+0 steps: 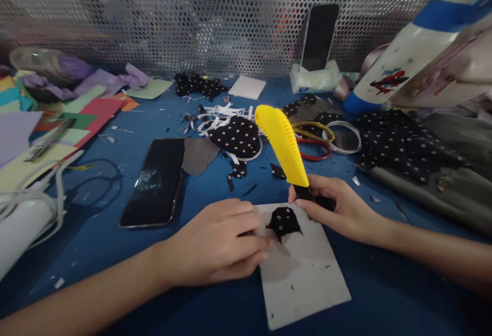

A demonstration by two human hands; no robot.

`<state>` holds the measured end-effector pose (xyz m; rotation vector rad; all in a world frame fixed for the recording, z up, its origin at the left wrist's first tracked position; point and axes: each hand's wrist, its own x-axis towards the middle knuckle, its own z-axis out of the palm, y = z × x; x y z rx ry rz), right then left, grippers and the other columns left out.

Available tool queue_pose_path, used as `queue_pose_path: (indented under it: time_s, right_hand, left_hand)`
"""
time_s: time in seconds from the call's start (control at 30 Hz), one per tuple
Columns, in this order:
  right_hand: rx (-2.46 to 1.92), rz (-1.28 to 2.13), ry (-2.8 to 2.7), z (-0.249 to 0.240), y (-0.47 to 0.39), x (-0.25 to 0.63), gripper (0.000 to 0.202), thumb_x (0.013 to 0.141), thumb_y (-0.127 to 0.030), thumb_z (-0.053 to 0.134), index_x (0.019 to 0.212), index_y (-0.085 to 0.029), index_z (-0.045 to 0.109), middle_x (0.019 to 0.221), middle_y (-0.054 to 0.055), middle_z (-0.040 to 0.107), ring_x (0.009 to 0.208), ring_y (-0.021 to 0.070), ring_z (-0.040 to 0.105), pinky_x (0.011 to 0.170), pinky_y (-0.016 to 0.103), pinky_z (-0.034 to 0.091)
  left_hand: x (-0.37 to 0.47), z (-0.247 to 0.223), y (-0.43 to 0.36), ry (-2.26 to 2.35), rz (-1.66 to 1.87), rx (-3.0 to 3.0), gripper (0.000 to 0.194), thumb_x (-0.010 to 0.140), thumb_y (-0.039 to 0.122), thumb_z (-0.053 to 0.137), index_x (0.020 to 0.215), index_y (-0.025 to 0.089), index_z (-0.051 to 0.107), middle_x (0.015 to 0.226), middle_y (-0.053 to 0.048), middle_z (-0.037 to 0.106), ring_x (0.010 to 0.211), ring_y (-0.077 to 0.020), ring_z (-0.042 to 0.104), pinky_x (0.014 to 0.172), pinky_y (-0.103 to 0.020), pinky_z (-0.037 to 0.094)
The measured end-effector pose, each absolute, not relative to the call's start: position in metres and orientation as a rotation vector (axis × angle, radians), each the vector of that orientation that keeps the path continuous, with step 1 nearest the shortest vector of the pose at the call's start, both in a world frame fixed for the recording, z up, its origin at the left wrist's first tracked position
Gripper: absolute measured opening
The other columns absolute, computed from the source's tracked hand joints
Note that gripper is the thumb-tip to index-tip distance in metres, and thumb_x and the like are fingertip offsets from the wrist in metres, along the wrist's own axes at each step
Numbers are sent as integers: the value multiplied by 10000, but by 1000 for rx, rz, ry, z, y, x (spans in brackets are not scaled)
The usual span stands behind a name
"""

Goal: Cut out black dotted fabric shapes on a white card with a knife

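My right hand [342,205] is closed round the black lower end of a tool with a yellow handle [282,144]. The handle points up, ridged along one edge; the tool's tip is hidden. Under both hands lies a flat white board [315,285] on the blue table. On the board is a small black fabric piece [284,222] with white dots and ragged edges. My left hand [226,241] rests at the board's left side, its fingers curled together. Its fingertips reach the lower left edge of the fabric; whether they pinch anything does not show.
A dark phone [156,182] lies left of the board. Behind it are a dotted fabric shape [238,136], white shreds, and scissors [313,149]. Another phone [321,36] leans at the back. A bottle [407,54] stands right; coloured papers [100,113] and a cable [59,182] lie left.
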<state>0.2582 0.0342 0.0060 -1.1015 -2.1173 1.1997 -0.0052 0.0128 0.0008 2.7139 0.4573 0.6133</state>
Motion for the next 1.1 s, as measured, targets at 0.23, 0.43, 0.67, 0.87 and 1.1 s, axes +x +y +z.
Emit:
queue_pose_path:
  time_s: [0.23,0.43,0.67,0.87,1.1]
  right_hand:
    - [-1039,1251,-2069,8,34,260,112,949,-284,566,970,-197,634,855,14,642,740,123,596,632,220,470]
    - [-847,1336,-1995,11,34,263,61,930,-250,609,938,-195,634,813,-12,606,672,84,537,605,189,445]
    - [-689,1446,-1894,3,38,262,56,839,-196,732,892,-182,720,798,28,682,734,135,594,659,265,485]
    - [-628,1528,-1740,1,40,259,82,769,-175,802,820,-190,739,722,10,681,694,131,594,645,278,498]
    - [-766,1404,-1826,-3,37,258,95,753,-231,819,782,-178,745,694,18,669,672,135,582,596,276,459]
  left_hand:
    - [-6,-1,13,461,613,2710,272,1019,221,410,1061,156,671,779,-35,571,691,-187,425,584,-328,337]
    - [-6,-1,13,451,579,2732,259,1018,238,422,1069,157,662,833,-38,603,724,-191,465,632,-330,372]
    - [-6,2,13,431,582,2751,264,1014,210,414,1059,143,665,840,-42,619,722,-192,459,652,-324,379]
    - [-4,3,12,446,577,2812,315,1039,241,365,1061,148,666,829,-40,623,737,-191,478,673,-322,390]
    - [0,-1,9,440,486,2968,253,1011,257,456,1167,154,625,911,-29,636,814,-195,528,725,-338,405]
